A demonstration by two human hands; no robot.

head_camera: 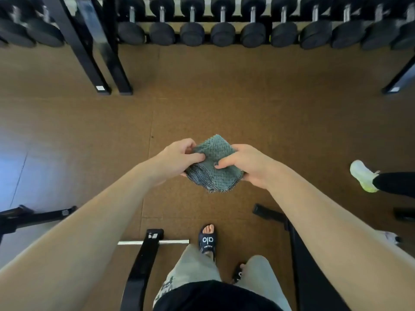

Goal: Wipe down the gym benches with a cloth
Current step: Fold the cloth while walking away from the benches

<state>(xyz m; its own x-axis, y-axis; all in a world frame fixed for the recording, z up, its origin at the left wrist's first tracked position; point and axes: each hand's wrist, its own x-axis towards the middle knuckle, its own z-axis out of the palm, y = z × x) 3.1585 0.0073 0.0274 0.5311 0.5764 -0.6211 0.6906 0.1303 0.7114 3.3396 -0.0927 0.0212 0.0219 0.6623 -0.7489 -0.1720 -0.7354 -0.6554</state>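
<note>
Waffle-weave green cloth (213, 162), matt rubber dumbbells (222, 33) w/ metal handles, glossy black frame (139, 272)

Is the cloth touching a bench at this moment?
No, the cloth is held in the air over the floor, gripped by the left hand and right hand.

open brown floor (224, 97) ahead, dumbbell rack (224, 30) beyond, bench frames (139, 270) flanking below
</note>
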